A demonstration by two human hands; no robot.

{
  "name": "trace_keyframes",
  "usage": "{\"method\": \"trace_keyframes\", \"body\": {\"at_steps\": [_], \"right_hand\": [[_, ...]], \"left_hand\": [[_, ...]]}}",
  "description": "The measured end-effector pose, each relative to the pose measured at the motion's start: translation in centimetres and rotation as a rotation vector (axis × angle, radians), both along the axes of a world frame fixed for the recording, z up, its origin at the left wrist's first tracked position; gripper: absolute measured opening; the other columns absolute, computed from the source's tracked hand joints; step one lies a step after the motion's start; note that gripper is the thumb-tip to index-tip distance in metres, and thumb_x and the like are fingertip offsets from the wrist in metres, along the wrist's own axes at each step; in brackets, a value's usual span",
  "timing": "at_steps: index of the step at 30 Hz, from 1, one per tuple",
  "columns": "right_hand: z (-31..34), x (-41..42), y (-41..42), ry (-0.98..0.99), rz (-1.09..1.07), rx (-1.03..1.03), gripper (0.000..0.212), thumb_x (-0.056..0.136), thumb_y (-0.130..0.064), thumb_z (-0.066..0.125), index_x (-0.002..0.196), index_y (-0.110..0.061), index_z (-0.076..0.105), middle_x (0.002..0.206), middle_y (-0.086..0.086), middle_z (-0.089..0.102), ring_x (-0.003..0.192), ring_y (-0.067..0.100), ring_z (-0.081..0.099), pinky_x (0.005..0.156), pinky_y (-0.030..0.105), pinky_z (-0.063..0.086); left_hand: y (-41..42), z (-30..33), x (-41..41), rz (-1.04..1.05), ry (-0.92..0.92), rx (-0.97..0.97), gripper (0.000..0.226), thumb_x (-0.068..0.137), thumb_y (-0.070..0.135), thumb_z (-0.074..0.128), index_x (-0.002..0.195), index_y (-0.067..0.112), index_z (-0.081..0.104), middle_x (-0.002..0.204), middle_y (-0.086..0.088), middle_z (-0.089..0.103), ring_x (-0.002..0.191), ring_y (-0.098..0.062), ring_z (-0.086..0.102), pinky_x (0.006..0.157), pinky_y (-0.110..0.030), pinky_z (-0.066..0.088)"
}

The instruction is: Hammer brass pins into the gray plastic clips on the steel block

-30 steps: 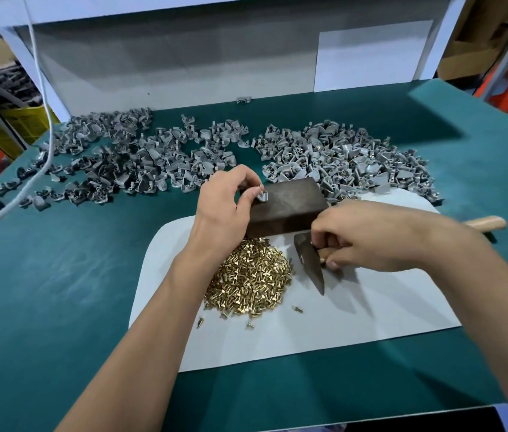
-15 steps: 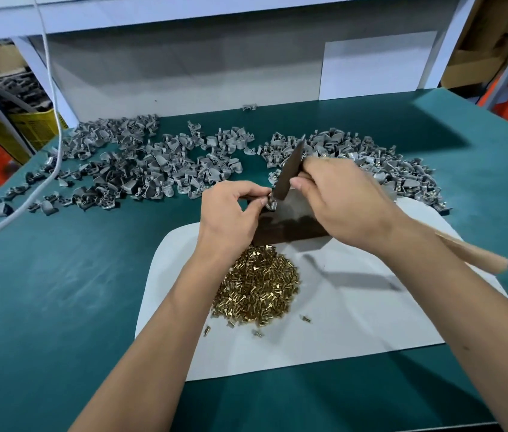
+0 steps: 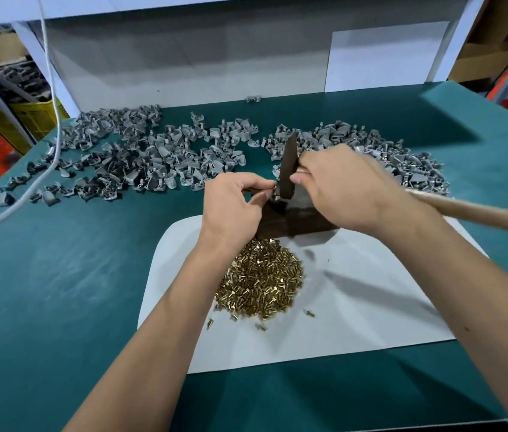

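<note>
The clip (image 3: 275, 194) being worked on sits at the near left corner of the steel block (image 3: 302, 219), pinched in place by the fingers of the left hand (image 3: 234, 207). A second ago the hammer lay low beside the block; now its dark head (image 3: 288, 169) is down over the clip, so a strike is likely landing or just about to, and this pin looks close to seated, though it is too small to make out.

Far left on the green table (image 3: 59, 291), a white cord (image 3: 50, 88) hangs past a spread of loose gray clips (image 3: 128, 160), small curved plastic pieces, dull and matte. Below the left hand, a heap of brass pins (image 3: 262, 285) glints yellow on a pale sheet (image 3: 355, 307), short stubby shafts with flat heads, a few strays scattered at its edge. The block is dark, smooth and rectangular, standing on the sheet's far edge.

The right hand (image 3: 340, 194) has its fingers wrapped tight round the hammer close under the head, and the light wooden handle (image 3: 480, 213) runs out to the right. Behind it lies a second pile of clips (image 3: 387, 154).
</note>
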State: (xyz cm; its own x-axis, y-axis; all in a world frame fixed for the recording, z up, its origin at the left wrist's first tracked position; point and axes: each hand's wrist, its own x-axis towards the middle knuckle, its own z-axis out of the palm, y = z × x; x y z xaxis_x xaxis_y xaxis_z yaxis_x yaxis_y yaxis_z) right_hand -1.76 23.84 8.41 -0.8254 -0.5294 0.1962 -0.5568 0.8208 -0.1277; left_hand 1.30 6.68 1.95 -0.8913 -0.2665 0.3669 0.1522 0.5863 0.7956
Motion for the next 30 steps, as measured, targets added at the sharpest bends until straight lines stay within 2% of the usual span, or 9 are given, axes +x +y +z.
{"method": "trace_keyframes", "body": {"at_steps": [3,8,12,16,19,22,25,27,30], "right_hand": [[0.2,0.2,0.0,0.079,-0.001,-0.066,0.023,0.107,-0.037,0.042,0.101,-0.020,0.056,0.101,0.011,0.069,0.093,0.040,0.066,0.074,0.043,0.053],[-0.2,0.0,-0.1,0.014,-0.028,0.014,0.025,0.107,-0.038,0.042,0.097,-0.019,0.055,0.097,0.011,0.067,0.090,0.039,0.064,0.069,0.040,0.047],[-0.8,0.3,-0.3,0.057,-0.022,-0.100,0.022,0.107,-0.036,0.043,0.100,-0.019,0.055,0.097,0.011,0.067,0.091,0.040,0.065,0.071,0.042,0.050],[-0.6,0.2,-0.1,0.023,-0.047,-0.015,0.024,0.107,-0.038,0.043,0.099,-0.020,0.056,0.095,0.010,0.065,0.093,0.040,0.065,0.070,0.039,0.044],[-0.6,0.4,-0.1,0.071,-0.058,-0.117,0.023,0.106,-0.037,0.044,0.100,-0.019,0.057,0.097,0.011,0.068,0.090,0.040,0.065,0.071,0.042,0.049],[-1.2,0.8,-0.5,0.001,-0.031,-0.003,0.024,0.106,-0.038,0.043,0.105,-0.019,0.058,0.100,0.010,0.068,0.093,0.039,0.065,0.072,0.041,0.049],[-1.2,0.5,0.0,-0.012,-0.066,-0.099,0.024,0.106,-0.039,0.044,0.103,-0.021,0.059,0.097,0.008,0.068,0.091,0.038,0.064,0.072,0.042,0.051],[-1.1,0.5,0.4,0.015,-0.097,-0.220,0.023,0.106,-0.039,0.045,0.099,-0.020,0.057,0.094,0.008,0.068,0.086,0.038,0.063,0.073,0.044,0.053],[-0.9,0.6,0.9,0.056,-0.118,-0.315,0.021,0.106,-0.036,0.045,0.104,-0.018,0.058,0.090,0.010,0.067,0.083,0.040,0.062,0.073,0.046,0.053]], "left_hand": [[0.0,0.0,-0.1,0.002,0.004,-0.033,0.019,0.087,-0.002,0.074,0.095,0.012,0.082,0.090,0.003,0.077,0.090,-0.011,0.072,0.093,-0.034,0.058],[0.2,0.2,0.1,0.002,-0.001,-0.025,0.019,0.086,-0.002,0.075,0.096,0.013,0.082,0.089,0.004,0.077,0.088,-0.009,0.072,0.091,-0.031,0.058],[-0.1,0.2,-0.1,0.002,-0.015,0.019,0.018,0.086,-0.001,0.076,0.094,0.014,0.082,0.086,0.005,0.077,0.086,-0.009,0.073,0.089,-0.032,0.059],[-0.3,0.0,-0.1,-0.010,-0.029,0.064,0.018,0.086,-0.001,0.077,0.093,0.014,0.082,0.086,0.004,0.078,0.085,-0.011,0.074,0.089,-0.036,0.060],[-0.6,-0.3,-0.4,-0.025,-0.029,0.085,0.016,0.085,0.000,0.078,0.091,0.014,0.082,0.085,0.003,0.078,0.084,-0.013,0.075,0.088,-0.037,0.061],[-0.7,-0.4,-0.5,-0.033,-0.044,0.101,0.017,0.084,0.000,0.079,0.090,0.017,0.081,0.085,0.004,0.078,0.084,-0.012,0.075,0.087,-0.038,0.061],[-1.1,-0.6,-0.5,-0.042,-0.062,0.124,0.014,0.084,0.005,0.081,0.088,0.019,0.080,0.085,0.004,0.078,0.084,-0.012,0.075,0.087,-0.041,0.061],[-1.3,-0.7,-0.4,-0.046,-0.068,0.134,0.010,0.084,0.010,0.082,0.088,0.019,0.080,0.087,0.006,0.078,0.087,-0.009,0.074,0.092,-0.042,0.059],[-1.0,-0.6,-0.3,-0.064,-0.121,0.161,0.011,0.083,0.013,0.083,0.084,0.024,0.080,0.105,0.006,0.076,0.103,-0.001,0.068,0.109,-0.038,0.046]]}}
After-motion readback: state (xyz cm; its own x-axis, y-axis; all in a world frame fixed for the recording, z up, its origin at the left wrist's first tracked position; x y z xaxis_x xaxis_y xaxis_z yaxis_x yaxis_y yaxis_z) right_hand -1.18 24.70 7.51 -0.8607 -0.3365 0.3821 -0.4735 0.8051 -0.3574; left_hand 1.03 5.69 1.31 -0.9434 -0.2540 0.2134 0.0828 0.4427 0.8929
